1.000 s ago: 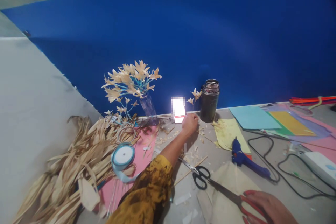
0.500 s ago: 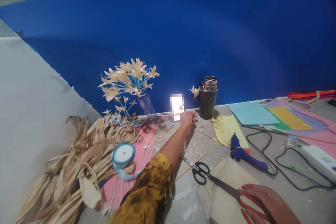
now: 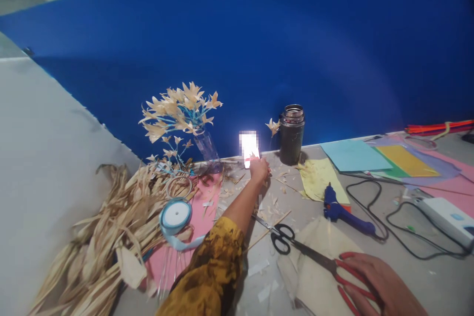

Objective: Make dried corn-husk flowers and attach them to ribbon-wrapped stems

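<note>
Red-handled scissors (image 3: 316, 256) are grasped in the person's right hand (image 3: 381, 279), its fingers curled about the loops, low on the right side of the table (image 3: 440, 286). The dark blades point in toward the table's middle, over a pale sheet (image 3: 333, 237), their tip right by the black-handled scissors (image 3: 282, 247); I can't tell whether the two touch.

Stretched out in a mottled yellow sleeve (image 3: 218, 261), the left arm reaches to the back edge. There the left hand (image 3: 260, 169), bent at the knuckles, is just beside a glowing phone (image 3: 249, 152) that stands near the blue wall (image 3: 237, 59); from here I can't tell if those fingers grasp anything.

Right of it, also along the back edge, stands a dark flask (image 3: 291, 143) with one cream flower (image 3: 273, 126) next to it. To the left, a tilted clear vase (image 3: 208, 149) carries a bunch of cream flowers (image 3: 181, 108) on blue stems. Dry husks (image 3: 92, 237) heap over the left side, next to a ribbon spool (image 3: 177, 215). On the right, a blue glue gun (image 3: 348, 216) lies by a yellow sheet (image 3: 318, 177).
</note>
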Action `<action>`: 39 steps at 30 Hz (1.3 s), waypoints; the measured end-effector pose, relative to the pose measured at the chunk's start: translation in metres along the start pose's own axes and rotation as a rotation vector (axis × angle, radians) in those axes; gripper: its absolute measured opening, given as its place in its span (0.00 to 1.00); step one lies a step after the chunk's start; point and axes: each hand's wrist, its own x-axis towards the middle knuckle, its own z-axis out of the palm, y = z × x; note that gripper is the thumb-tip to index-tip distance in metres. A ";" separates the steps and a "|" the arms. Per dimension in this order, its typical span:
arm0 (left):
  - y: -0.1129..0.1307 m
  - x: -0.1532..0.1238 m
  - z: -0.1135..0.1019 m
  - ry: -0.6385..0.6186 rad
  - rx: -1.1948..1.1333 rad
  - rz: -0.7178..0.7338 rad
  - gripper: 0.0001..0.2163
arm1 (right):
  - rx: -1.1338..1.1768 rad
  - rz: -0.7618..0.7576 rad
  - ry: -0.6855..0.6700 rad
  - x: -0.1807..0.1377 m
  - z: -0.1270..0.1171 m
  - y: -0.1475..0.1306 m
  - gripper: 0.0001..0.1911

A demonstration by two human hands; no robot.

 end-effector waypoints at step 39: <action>0.020 -0.106 -0.107 0.098 0.976 0.861 0.13 | 0.045 0.115 -0.027 -0.003 0.000 -0.009 0.16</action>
